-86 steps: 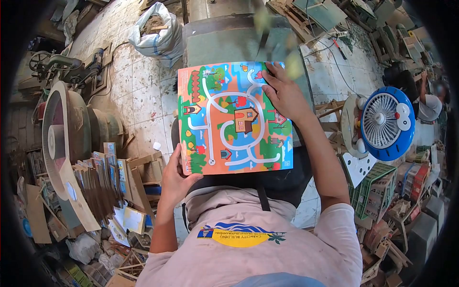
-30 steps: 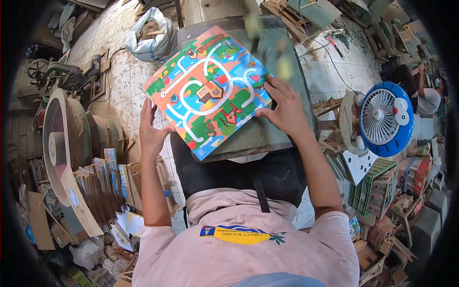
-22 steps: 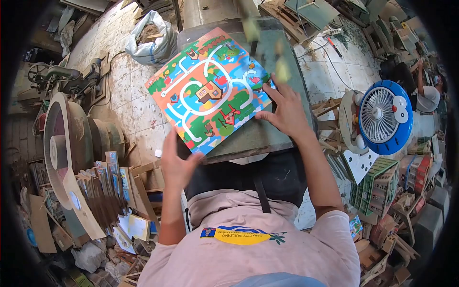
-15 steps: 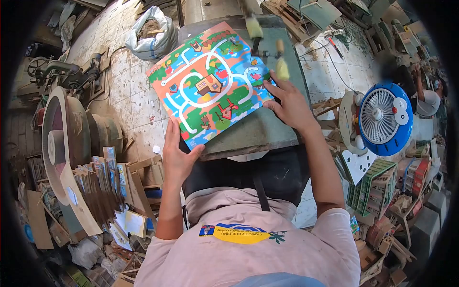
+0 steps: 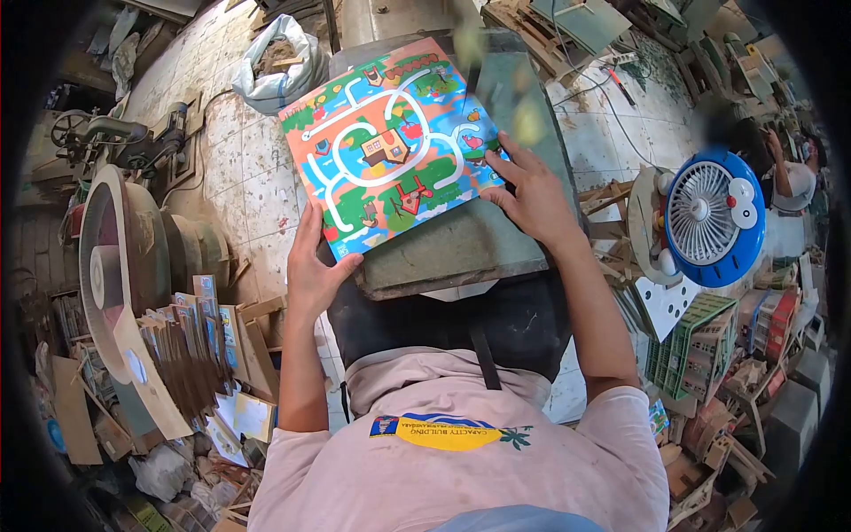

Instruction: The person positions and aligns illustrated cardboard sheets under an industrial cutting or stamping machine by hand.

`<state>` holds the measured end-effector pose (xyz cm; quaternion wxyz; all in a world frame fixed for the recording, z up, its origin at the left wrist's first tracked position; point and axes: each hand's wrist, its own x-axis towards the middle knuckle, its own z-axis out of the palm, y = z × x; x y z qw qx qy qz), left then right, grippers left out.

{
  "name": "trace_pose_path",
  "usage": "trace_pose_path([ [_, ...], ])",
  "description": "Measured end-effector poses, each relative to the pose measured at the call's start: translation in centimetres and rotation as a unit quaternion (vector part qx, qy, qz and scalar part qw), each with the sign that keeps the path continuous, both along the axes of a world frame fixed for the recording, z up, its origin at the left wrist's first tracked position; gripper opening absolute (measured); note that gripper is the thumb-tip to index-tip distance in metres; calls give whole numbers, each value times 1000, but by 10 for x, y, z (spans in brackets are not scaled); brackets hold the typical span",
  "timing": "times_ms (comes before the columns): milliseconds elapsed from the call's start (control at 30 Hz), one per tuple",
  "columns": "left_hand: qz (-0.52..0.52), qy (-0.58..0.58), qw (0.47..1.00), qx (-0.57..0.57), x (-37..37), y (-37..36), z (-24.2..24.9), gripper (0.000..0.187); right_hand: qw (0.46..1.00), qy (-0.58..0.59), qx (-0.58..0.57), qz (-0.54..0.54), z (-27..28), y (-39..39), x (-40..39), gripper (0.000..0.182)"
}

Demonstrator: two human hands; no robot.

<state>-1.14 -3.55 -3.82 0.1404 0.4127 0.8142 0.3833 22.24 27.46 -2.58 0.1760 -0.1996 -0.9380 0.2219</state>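
A colourful printed board (image 5: 390, 146) with white road tracks and a small house lies tilted on the green machine table (image 5: 461, 248). My left hand (image 5: 317, 266) grips its near left corner, thumb on top. My right hand (image 5: 532, 195) presses flat on the board's right edge with fingers spread. A blurred, moving saw blade (image 5: 487, 71) stands just beyond the board's far right edge.
A stack of similar boards (image 5: 191, 341) stands on the left by a large belt wheel (image 5: 115, 257). A blue cartoon fan (image 5: 714, 217) and green crates (image 5: 691, 355) are on the right. A white sack (image 5: 279, 66) lies on the tiled floor. Another person (image 5: 793, 177) sits far right.
The board has been turned from square to tilted and pushed further onto the table. My left hand shifted from its left edge to its near corner; my right hand stayed on the right edge.
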Motion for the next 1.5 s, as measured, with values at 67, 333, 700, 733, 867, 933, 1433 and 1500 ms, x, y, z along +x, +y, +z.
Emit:
trace_pose_path([
  [67,-5,-31,999,8,-7,2,6,107,1000,4,4,-1,-1,-2,1,58],
  [333,-31,-68,997,6,-55,13,14,100,999,-7,-16,-34,-1,-18,-5,55],
  [700,-5,36,999,25,-74,30,9,56,990,27,-34,-138,-2,-41,-21,56],
  [733,-6,36,999,24,-73,30,8,56,989,27,-36,-138,-1,-40,-22,56],
  [867,7,20,999,26,-67,32,12,55,990,28,-41,-129,-2,-34,-23,56],
  [933,14,5,1000,20,-66,32,14,55,991,38,-46,-122,-3,-31,-24,56],
  [1433,5,47,999,25,-65,26,-4,52,994,32,-25,-97,-3,-13,-27,57],
  [1500,-2,76,997,28,-65,25,-4,51,994,9,-44,-100,0,-11,-29,57],
])
